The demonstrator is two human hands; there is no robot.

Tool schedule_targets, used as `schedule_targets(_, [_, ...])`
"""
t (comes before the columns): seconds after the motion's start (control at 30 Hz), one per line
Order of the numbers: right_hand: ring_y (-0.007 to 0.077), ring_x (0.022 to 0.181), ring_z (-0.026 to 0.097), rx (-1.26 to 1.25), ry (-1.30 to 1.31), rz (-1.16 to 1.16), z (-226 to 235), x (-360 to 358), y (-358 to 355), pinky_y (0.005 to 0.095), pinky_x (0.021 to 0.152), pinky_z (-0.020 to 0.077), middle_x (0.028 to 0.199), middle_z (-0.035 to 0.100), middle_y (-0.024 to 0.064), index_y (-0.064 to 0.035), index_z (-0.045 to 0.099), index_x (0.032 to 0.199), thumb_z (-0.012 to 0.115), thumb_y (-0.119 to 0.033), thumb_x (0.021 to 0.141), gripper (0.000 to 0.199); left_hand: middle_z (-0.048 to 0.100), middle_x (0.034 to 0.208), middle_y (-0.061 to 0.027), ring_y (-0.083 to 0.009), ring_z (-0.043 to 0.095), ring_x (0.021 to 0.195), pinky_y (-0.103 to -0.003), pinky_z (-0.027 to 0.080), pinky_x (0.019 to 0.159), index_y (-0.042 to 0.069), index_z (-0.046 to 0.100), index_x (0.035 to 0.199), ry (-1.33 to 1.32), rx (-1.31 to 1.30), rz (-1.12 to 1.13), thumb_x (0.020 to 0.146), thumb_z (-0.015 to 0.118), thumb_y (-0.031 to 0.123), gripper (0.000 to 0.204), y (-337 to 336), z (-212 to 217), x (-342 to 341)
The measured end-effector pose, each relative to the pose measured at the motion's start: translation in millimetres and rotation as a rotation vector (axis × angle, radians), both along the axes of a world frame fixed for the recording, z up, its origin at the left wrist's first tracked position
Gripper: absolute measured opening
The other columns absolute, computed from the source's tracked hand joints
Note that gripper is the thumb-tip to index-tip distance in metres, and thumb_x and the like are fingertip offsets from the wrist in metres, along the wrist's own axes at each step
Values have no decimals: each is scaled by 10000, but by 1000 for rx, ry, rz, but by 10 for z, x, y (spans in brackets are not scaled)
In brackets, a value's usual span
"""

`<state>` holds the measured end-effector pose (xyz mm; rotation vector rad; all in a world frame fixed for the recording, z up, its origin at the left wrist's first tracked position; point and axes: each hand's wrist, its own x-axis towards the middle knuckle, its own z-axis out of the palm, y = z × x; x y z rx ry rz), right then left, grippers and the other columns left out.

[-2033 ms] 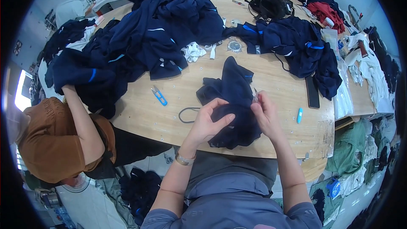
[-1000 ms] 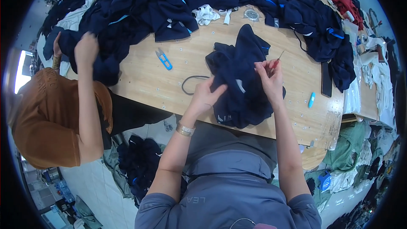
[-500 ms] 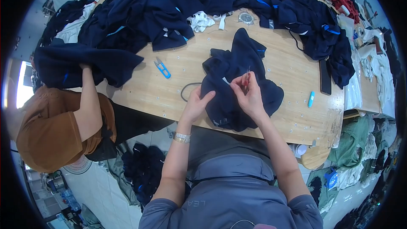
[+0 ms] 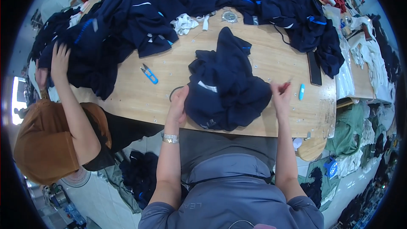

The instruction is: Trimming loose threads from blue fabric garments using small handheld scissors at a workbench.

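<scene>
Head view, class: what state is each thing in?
Central navy cloth garment: bunched on pale wooden table
Blue-handled metal snips: lying unheld
Black rectangular phone: flat, no lit screen
Pen-shaped light-blue object: lying unheld
White cloth scrap: crumpled
Right grip: closed on slim red tool
Left grip: by garment, hold unclear

Garment workshop, by the look of it. Wooden table with navy clothes piled top centre, one garment mid-frame, blue snips left of it. Co-worker at left handling navy cloth. Green cloth heaped lower right.
</scene>
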<state>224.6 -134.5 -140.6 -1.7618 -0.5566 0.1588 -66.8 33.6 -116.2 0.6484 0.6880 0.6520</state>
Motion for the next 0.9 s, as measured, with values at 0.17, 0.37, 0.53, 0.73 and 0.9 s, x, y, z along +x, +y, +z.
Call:
schedule_targets(0.17, [85,645,464,-197,368,285,235,-312,5,242,582,401,706,470,9,-46,409,894,708,-82,734,341,652,937,-60,-111,606,820,-247,487,741,-23,605,1030,343,322,-52,819,669,126,266,60,85,29])
schedule_targets(0.37, [115,603,413,195,-345,104,715,-141,228,238,542,361,723,430,44,-27,418,816,573,75,689,225,546,957,-82,-168,525,903,-268,411,793,14,637,988,707,1224,633,754,564,-91,267,132,638,-61])
schedule_targets(0.53, [219,603,558,-58,-312,784,947,-728,-65,318,514,426,707,513,101,-42,442,795,607,28,667,220,473,1086,-167,-329,453,1083,-383,393,906,65,613,1060,1085,1295,258,671,637,-56,408,-67,524,-439])
schedule_targets(0.73, [162,594,526,-169,-136,659,660,-529,-163,276,552,438,677,511,75,-28,423,825,621,8,724,226,449,1237,-211,-368,373,1223,-431,354,999,103,579,1140,1164,1097,-152,539,844,213,666,-202,614,-667])
schedule_targets(0.9, [124,669,484,4,79,647,510,-470,236,246,635,439,744,508,61,-32,371,834,623,18,739,274,487,1178,-129,-332,385,1218,-435,360,988,127,583,1117,993,1346,-86,498,862,291,698,-269,734,-263])
